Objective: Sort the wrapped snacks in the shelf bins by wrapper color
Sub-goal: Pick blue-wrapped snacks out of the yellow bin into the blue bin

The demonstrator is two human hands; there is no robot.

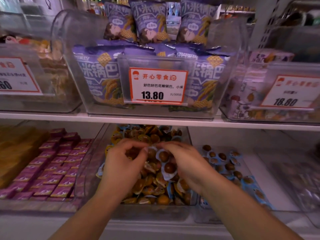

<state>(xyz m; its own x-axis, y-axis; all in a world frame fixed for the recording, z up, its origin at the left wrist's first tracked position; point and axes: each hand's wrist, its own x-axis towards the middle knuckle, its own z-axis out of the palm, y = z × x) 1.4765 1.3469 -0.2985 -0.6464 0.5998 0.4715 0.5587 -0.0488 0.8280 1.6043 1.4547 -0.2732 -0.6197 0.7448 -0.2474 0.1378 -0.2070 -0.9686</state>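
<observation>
**Both hands in the mixed bin, picking out blue wrappers**

Lower centre: the left hand (123, 158) and right hand (183, 160) meet over the middle bin (189, 135). Their fingers curl and pinch blue-wrapped snacks (164, 156) atop the orange-wrapped snacks (147, 186), seemingly to lift them clear. Lower right, the blue bin (249, 168) holds only blue ones, the likely destination. Lower left lie pink boxes (57, 163). On the upper shelf stand purple bags (149, 21) behind a price tag (157, 84).
</observation>
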